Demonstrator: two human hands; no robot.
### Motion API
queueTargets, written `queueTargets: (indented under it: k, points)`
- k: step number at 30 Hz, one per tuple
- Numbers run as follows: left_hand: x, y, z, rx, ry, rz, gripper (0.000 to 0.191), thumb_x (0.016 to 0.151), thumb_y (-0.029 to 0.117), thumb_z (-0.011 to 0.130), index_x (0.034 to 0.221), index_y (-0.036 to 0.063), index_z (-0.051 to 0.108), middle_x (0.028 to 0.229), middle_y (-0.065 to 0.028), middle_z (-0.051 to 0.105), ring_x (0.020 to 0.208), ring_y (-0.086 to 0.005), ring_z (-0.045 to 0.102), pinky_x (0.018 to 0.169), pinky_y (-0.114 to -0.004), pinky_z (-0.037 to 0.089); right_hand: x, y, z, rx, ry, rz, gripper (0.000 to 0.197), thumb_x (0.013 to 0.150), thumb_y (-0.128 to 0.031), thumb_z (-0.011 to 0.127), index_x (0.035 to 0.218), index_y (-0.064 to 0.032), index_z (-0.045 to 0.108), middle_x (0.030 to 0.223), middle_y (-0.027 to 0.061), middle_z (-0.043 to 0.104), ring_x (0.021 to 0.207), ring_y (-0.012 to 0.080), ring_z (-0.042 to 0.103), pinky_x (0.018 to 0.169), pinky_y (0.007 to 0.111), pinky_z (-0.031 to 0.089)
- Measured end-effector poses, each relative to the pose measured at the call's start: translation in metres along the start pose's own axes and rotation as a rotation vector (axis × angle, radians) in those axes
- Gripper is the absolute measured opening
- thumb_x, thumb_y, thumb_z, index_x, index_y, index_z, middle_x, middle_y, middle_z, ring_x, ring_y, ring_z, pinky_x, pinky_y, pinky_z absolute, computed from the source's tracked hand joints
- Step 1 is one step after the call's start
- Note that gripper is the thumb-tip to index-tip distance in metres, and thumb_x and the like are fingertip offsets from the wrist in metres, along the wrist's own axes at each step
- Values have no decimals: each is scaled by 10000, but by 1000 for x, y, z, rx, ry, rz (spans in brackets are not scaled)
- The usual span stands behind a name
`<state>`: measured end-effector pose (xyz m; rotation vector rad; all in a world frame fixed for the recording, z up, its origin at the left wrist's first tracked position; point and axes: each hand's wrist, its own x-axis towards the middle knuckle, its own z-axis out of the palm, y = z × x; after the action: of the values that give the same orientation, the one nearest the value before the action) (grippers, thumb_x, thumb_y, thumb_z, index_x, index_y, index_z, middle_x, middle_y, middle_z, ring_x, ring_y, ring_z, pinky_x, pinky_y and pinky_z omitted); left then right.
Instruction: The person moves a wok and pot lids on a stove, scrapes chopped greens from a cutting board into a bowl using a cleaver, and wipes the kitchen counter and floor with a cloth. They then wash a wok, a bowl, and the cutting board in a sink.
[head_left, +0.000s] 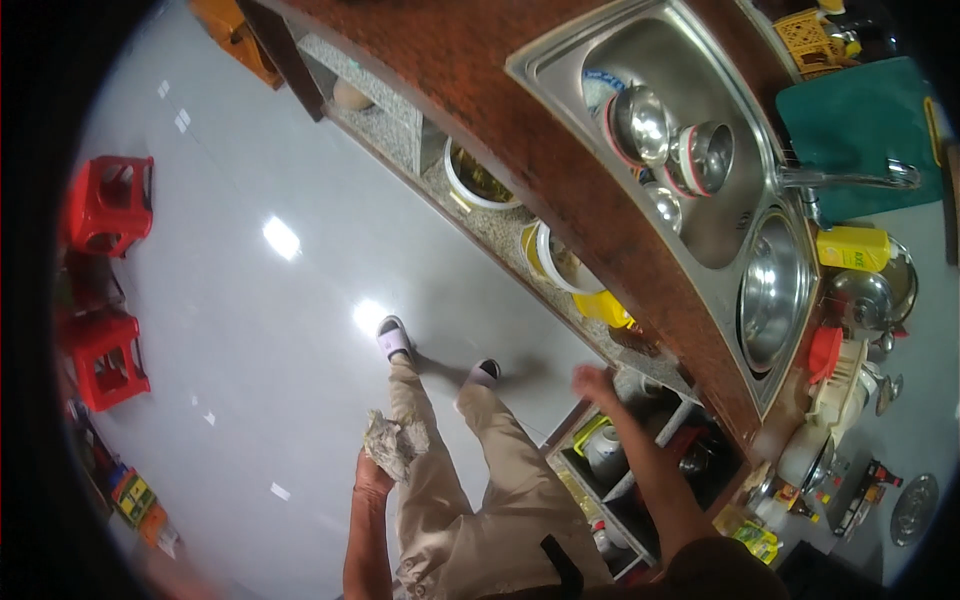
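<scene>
A crumpled, pale, stained cloth (391, 442) is in my left hand (373, 474), held low in front of my trousers. My right hand (592, 382) is blurred and holds nothing that I can see; its fingers look partly curled, beside the lower edge of the kitchen counter. To the right, the steel sink (705, 37) contains several metal bowls (649, 126), some with red rims, and a blue-patterned dish (602, 80). A chrome faucet (847, 178) reaches out beside the sink.
Red plastic stools (112, 206) stand on the floor at the far left. Under the counter are white-rimmed buckets (480, 176) and open shelves with pots. A green cutting board (847, 135), a yellow detergent bottle (853, 249) and a dish rack (844, 390) line the counter's back.
</scene>
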<state>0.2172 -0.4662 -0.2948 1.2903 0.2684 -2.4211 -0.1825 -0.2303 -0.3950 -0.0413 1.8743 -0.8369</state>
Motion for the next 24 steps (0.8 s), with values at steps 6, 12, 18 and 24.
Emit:
queueTargets:
  k: [6, 12, 18, 24]
  points:
    - [-21, 56, 61, 176, -27, -23, 336, 922, 309, 338, 1037, 48, 516, 1019, -87, 554, 964, -234, 517, 885, -370, 414, -151, 69, 31, -861, -309, -57, 154, 738, -182, 534, 822, -82, 614, 653, 76, 611, 550, 163, 585, 539, 306, 464]
    - [-40, 110, 146, 483, -233, -48, 352, 864, 350, 435, 1049, 63, 518, 1038, -98, 559, 940, -256, 545, 783, -413, 470, -213, 28, 51, 21, -54, 223, 87, 748, -106, 555, 822, -110, 601, 654, 58, 597, 560, 140, 599, 471, 284, 491]
    - [-46, 100, 273, 734, -400, -48, 352, 860, 351, 437, 1080, 85, 507, 1066, -106, 549, 948, -263, 547, 753, -409, 490, -244, -35, 74, -402, 397, -214, 144, 793, -76, 476, 870, -55, 595, 688, 79, 613, 602, 169, 615, 531, 278, 490]
    - [-28, 34, 351, 735, -520, -193, 413, 855, 367, 442, 1124, 56, 479, 1123, -135, 519, 1004, -285, 515, 840, -427, 450, -283, -93, 36, -272, 702, -304, 133, 773, -71, 507, 856, -65, 610, 745, 117, 615, 665, 253, 603, 611, 360, 479]
